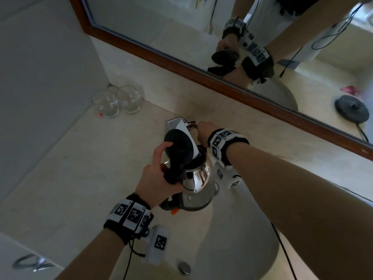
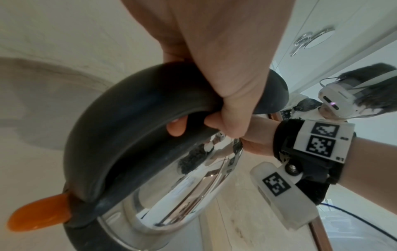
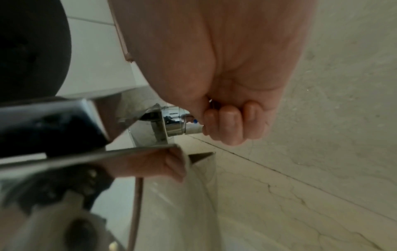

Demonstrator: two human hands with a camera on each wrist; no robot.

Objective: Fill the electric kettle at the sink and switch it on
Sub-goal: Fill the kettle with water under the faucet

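Note:
A shiny steel electric kettle (image 1: 198, 182) with a black handle (image 2: 133, 122) and an orange switch (image 2: 38, 215) hangs over the sink basin (image 1: 238, 239). Its black lid (image 1: 179, 144) stands open under the chrome tap spout (image 1: 178, 126). My left hand (image 1: 159, 178) grips the kettle's handle, thumb up against the lid. My right hand (image 1: 205, 130) grips the tap's chrome lever (image 3: 182, 122) at the side of the tap, fingers (image 3: 227, 122) curled round it. No water stream shows.
Two empty glasses (image 1: 116, 101) stand in the far left corner of the beige counter (image 1: 70, 168). A wood-framed mirror (image 1: 201, 73) runs along the back; the kettle's black base (image 1: 352, 108) shows reflected in it. The drain plug (image 1: 184, 267) lies at the basin's near side.

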